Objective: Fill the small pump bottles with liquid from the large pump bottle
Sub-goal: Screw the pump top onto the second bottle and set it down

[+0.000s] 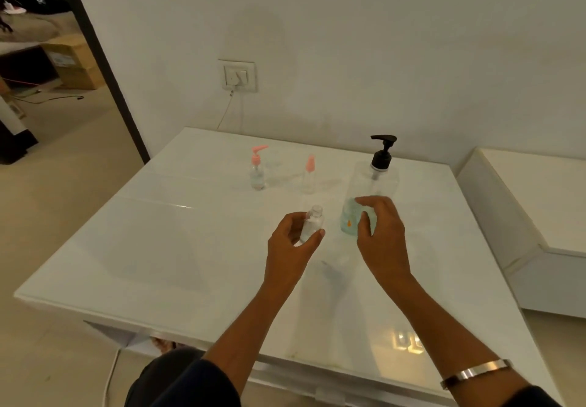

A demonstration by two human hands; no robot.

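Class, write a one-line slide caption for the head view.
Left hand holds an uncapped small bottle while right hand reaches toward the large pump bottle.

No readable text anywhere. The large bottle (369, 197) carried a small orange mark low on its front, too small to make out as a letter or logo. The cardboard box (68, 60) through the doorway had a pale label, blurred, nothing legible. The small bottles (257, 173) showed no print. The wall socket (237, 75) bore no markings that could be read.
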